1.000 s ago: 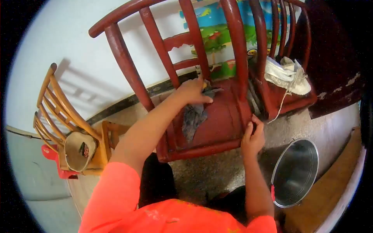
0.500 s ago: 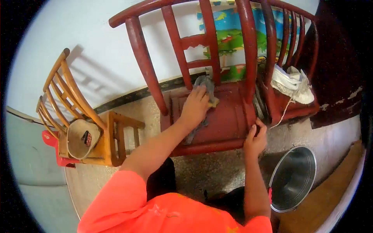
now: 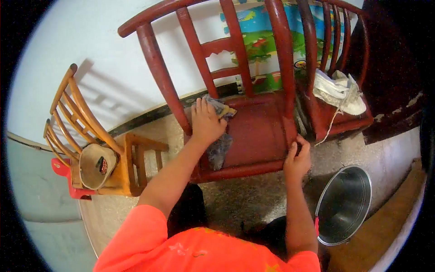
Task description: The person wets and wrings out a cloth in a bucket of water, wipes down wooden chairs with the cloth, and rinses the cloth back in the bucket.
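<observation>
A dark red wooden chair [image 3: 256, 131] with a slatted back stands in front of me. My left hand [image 3: 207, 121] presses a grey rag [image 3: 219, 152] onto the back left part of its seat. Part of the rag, with a yellowish patch, sticks out past the fingers, and another part trails toward the seat's front edge. At the front right corner of the seat, my right hand [image 3: 297, 158] grips the edge, thumb on the near side; some of its fingers are hidden.
A second red chair [image 3: 342, 122] holds white shoes [image 3: 340, 93] with a dangling lace. A metal bucket [image 3: 344, 206] stands at lower right. At left, a yellow wooden chair [image 3: 129, 167] bears a shallow basket [image 3: 97, 165], beside a red plastic stool [image 3: 61, 167].
My left hand has slid left across the seat with the rag, toward the left back post. The right hand keeps its grip on the seat corner. The view has shifted slightly.
</observation>
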